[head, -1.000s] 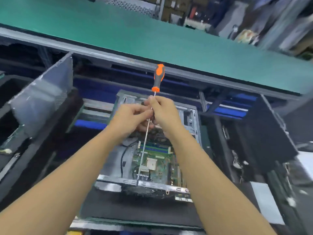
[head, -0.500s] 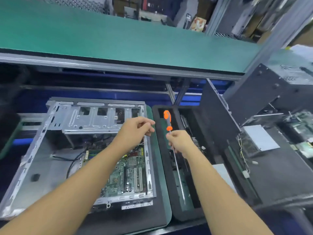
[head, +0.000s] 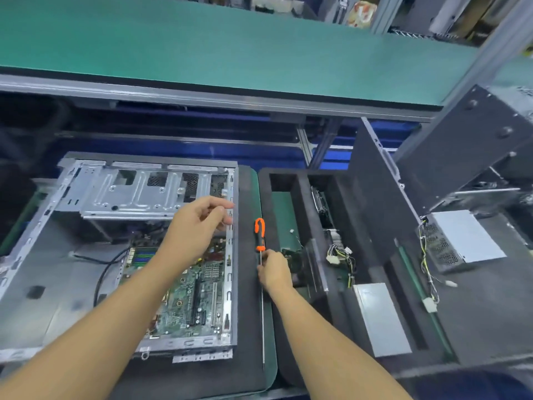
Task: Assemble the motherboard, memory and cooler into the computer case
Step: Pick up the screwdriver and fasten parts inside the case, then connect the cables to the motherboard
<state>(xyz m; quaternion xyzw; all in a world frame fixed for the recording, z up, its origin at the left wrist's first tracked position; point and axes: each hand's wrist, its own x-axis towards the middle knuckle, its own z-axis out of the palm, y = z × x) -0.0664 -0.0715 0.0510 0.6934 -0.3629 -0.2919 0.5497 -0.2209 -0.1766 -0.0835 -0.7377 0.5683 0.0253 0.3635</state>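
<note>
An open metal computer case (head: 121, 194) lies on its side at the left, with a green motherboard (head: 184, 295) inside it and blue memory slots near its left end. My left hand (head: 196, 226) hovers over the motherboard with loosely curled fingers and holds nothing. My right hand (head: 274, 272) pinches the thin shaft of a long screwdriver with an orange handle (head: 259, 235), just right of the case's edge. The shaft runs down along the gap between the two black foam trays.
A black foam tray (head: 372, 226) at the right holds parts with wires, a silver drive (head: 380, 319) and a green board. A grey power supply (head: 464, 241) sits further right, under a dark side panel (head: 461, 151). A green conveyor belt (head: 230, 47) runs across the back.
My right hand carried the screwdriver off the case to the right and lowered it to the gap between the trays. My left hand let go of the shaft and stays over the case.
</note>
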